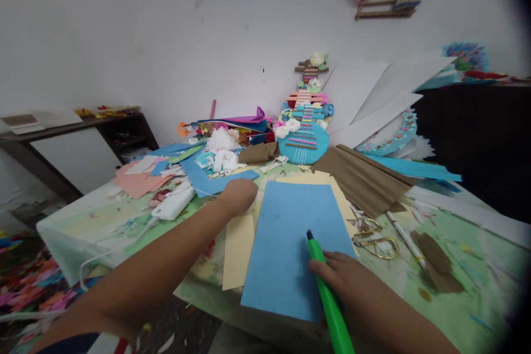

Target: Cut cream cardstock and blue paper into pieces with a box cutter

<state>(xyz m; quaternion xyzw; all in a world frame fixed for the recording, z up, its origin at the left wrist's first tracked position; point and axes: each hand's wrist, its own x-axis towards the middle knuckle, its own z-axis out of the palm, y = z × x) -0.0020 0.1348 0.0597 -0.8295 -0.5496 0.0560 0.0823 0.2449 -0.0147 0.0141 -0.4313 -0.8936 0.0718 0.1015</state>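
Observation:
My right hand is wrapped round a thick green pen-shaped tool with a dark tip. The tip points away from me over a blue sheet of paper, and the hand rests on the sheet's right lower part. My left hand has its fingers curled in, beside the sheet's upper left edge. Just behind its knuckles lies an angled blue paper offcut; whether the fingers grip anything is hidden. Cream paper sheets stick out from under the blue sheet.
Gold-handled scissors and a white pen lie right of the sheet, near brown crepe paper. A white device with a cord lies left. Paper scraps and a turquoise guitar-shaped craft stand along the wall.

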